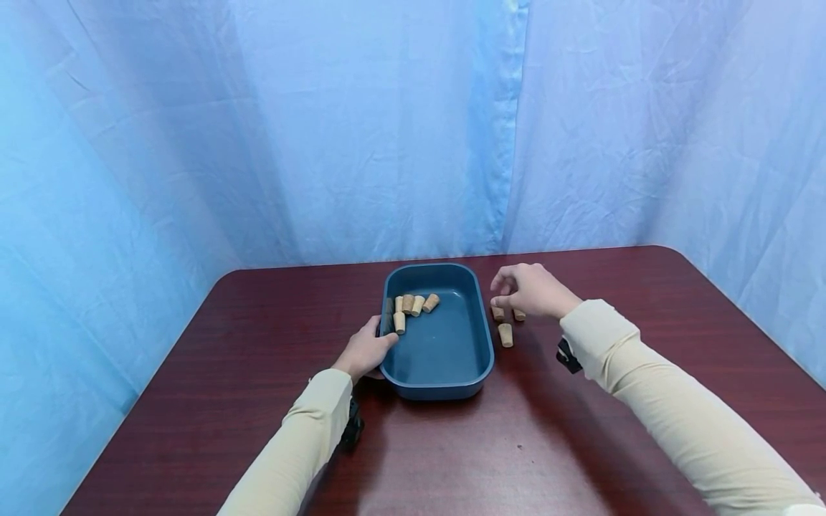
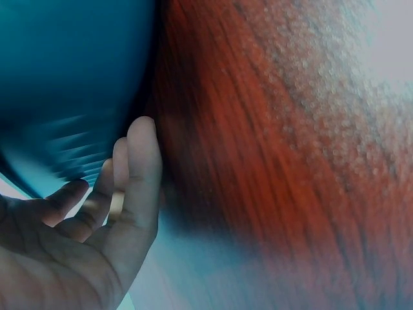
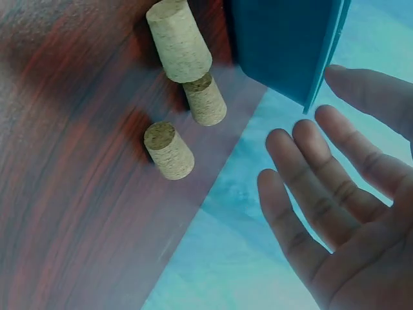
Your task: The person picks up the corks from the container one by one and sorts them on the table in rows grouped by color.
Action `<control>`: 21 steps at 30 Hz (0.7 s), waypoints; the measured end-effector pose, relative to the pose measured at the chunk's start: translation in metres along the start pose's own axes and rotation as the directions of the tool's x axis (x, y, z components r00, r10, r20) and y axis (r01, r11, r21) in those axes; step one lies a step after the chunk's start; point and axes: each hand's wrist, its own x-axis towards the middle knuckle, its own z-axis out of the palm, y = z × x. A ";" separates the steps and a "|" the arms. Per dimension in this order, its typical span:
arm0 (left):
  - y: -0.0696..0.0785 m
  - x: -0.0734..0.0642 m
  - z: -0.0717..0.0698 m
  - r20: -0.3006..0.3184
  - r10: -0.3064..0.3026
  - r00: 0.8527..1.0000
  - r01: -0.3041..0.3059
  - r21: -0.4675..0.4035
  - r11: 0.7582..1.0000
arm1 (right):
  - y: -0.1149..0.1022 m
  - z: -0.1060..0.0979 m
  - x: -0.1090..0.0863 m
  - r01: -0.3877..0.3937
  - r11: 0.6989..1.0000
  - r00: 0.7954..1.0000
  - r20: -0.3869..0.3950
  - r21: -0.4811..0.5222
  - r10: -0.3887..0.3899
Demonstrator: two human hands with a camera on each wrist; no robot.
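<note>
A blue rectangular tray (image 1: pixel 445 358) sits on the table with several tapered cork stoppers (image 1: pixel 431 303) lying in its far left part. At its left side my left hand (image 1: pixel 364 351) grips the wall, thumb over the rim and fingers outside. The left wrist view shows those fingers (image 2: pixel 143 174) along the tray's outer face. My right hand (image 1: pixel 537 290) hovers right of the tray with fingers loosely bent and nothing between them. Below it, three more corks stand on the table: a nearer one (image 1: pixel 505 335) and two others partly hidden in the head view, all visible in the right wrist view.
The dark red wood table (image 1: pixel 258 401) has rounded far corners. Light blue curtains (image 1: pixel 374 129) hang behind it and along both sides. Each wrist carries a small black device (image 1: pixel 568 356) below a beige sleeve.
</note>
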 end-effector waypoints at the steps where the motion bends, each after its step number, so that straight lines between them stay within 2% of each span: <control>1: 0.000 0.000 0.000 -0.001 0.001 1.000 -0.001 0.001 1.000 | -0.001 0.000 0.000 0.003 1.000 1.000 -0.012 0.003 -0.003; 8: 0.000 0.000 0.000 -0.005 0.004 1.000 -0.004 0.003 1.000 | -0.007 0.000 0.002 0.015 1.000 0.999 -0.052 0.022 -0.014; 21: 0.000 0.001 0.000 -0.006 0.003 1.000 -0.003 0.004 1.000 | -0.021 0.001 0.009 0.045 0.996 0.999 -0.002 0.080 -0.045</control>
